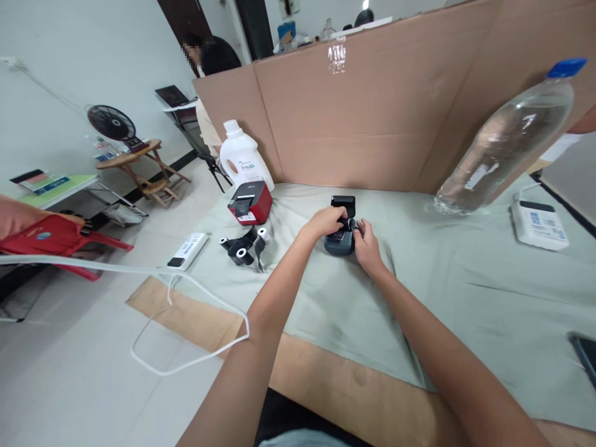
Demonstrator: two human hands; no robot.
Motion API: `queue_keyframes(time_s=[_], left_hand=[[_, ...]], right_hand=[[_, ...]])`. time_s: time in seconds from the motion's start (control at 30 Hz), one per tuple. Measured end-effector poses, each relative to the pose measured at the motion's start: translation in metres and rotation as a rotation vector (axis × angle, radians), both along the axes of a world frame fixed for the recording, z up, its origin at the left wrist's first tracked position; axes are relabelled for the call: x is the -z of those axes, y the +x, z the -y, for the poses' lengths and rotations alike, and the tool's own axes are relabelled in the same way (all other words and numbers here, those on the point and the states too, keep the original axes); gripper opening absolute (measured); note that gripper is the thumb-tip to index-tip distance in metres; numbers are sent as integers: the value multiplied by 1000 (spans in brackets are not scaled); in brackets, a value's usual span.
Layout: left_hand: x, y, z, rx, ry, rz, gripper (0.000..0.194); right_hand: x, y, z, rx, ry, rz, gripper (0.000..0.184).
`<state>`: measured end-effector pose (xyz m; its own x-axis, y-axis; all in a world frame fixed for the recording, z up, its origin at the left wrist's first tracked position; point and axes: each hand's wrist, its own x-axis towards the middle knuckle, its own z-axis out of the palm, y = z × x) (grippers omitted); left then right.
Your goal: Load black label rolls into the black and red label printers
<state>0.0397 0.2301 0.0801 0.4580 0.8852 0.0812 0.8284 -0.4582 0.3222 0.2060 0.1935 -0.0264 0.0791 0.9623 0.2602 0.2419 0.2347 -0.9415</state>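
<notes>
With its lid (343,202) standing up, the small black machine (339,244) sits on the green cloth (335,310), around the middle from side to side and nearer the far edge, where the cardboard (349,124) stands. The right hand (369,251) grips its right side; the left hand (328,222) has its fingers down in the opening, though I can't tell whether they pinch anything. If that right grip slackened while the left fingers pushed, I'd expect the machine to skid or the cloth to bunch; a knocked lid could nip a fingertip. Toward the left edge, loose rolls (243,255) trail black strips in front of a red box (265,202), and a stray elbow might scatter them. White cord (205,360) loops by the left forearm and could snag it.
</notes>
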Motion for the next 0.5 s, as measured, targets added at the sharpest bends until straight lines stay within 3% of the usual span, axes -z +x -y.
queue_keyframes(time_s=[0.27, 0.4, 0.5], left_hand=[[9, 2, -10, 147, -15, -70, 39], [11, 7, -8, 73, -37, -85, 41], [3, 12, -5, 7, -51, -129, 43]], right_hand=[[-5, 0, 2, -37, -20, 15, 67], [-2, -1, 1, -28, 4, 27, 64], [0, 0, 1, -19, 13, 47, 64]])
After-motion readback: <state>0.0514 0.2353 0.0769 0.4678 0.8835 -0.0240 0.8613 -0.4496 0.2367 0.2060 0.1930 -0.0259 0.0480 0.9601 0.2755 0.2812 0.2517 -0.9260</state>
